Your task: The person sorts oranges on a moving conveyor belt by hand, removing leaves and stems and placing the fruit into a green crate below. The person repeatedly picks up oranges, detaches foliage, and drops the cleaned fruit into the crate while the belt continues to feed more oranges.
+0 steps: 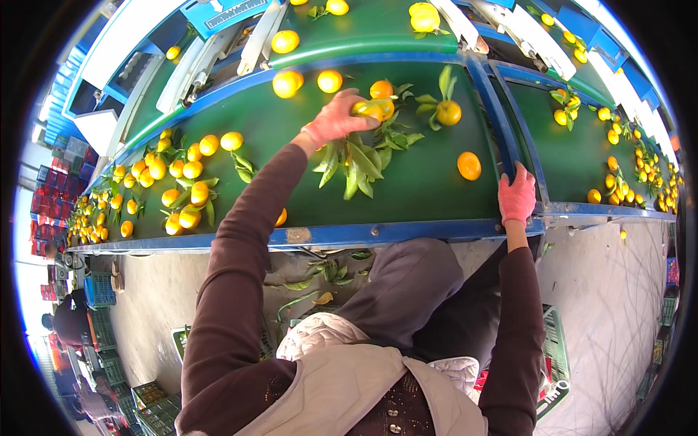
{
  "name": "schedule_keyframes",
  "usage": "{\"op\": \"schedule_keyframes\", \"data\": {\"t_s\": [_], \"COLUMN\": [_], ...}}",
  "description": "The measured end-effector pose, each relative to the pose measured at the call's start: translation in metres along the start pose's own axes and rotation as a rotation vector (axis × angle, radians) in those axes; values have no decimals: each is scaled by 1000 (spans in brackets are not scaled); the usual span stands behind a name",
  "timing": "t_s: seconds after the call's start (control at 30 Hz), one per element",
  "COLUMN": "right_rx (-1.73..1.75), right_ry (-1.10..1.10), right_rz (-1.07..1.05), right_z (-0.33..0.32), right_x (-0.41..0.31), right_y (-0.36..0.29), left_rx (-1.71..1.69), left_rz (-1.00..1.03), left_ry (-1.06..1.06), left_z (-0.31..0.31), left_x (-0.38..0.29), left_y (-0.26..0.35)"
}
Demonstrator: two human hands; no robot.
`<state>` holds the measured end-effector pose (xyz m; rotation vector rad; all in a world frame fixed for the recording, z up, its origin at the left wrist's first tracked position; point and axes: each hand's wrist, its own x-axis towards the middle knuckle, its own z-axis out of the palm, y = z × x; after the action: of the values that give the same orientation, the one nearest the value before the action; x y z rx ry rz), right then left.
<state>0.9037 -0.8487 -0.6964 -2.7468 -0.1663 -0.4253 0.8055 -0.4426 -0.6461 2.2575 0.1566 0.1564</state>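
My left hand (337, 117), in a pink knit glove, reaches over the green conveyor belt (420, 199). Its thumb and fingers are around a yellow-orange mandarin (368, 110), slightly blurred. Right beside that fruit lies another mandarin (381, 89), and leafy sprigs (362, 163) spread just below the hand. My right hand (516, 194), gloved alike, grips the blue metal divider (497, 117) near the belt's front edge. Left of it sits a leafless mandarin (469, 165); farther back is one with upright leaves (449, 113).
Many mandarins (157, 168) crowd the belt's left end. More fruit (616, 188) lies on the belt right of the divider. A blue front rail (376, 232) runs before my knees. Fallen leaves (330, 271) and a green plastic crate (559, 349) are below. People stand far left.
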Motion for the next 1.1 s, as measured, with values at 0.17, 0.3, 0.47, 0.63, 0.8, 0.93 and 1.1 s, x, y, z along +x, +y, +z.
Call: {"op": "schedule_keyframes", "data": {"t_s": [0.17,0.3,0.47,0.63,0.8,0.93,1.1], "right_rx": [3,49,78,68,76,106,118], "right_ry": [4,21,22,-5,-15,-24,8], "right_rz": [-1,11,4,42,67,65,9], "right_z": [1,1,-1,-5,-4,-1,-3], "right_x": [1,1,0,0,0,1,-4], "right_y": [2,3,1,-2,-3,1,-1], "left_rx": [321,-52,149,473,-315,-985,-283], "left_rz": [-118,-31,-86,-177,-148,-109,151], "left_ry": [-172,-293,32,-153,139,13,-179], "left_z": [35,8,-11,22,24,13,12], "left_x": [20,30,69,90,39,-19,-43], "left_y": [19,14,-28,-57,-41,-8,46]}}
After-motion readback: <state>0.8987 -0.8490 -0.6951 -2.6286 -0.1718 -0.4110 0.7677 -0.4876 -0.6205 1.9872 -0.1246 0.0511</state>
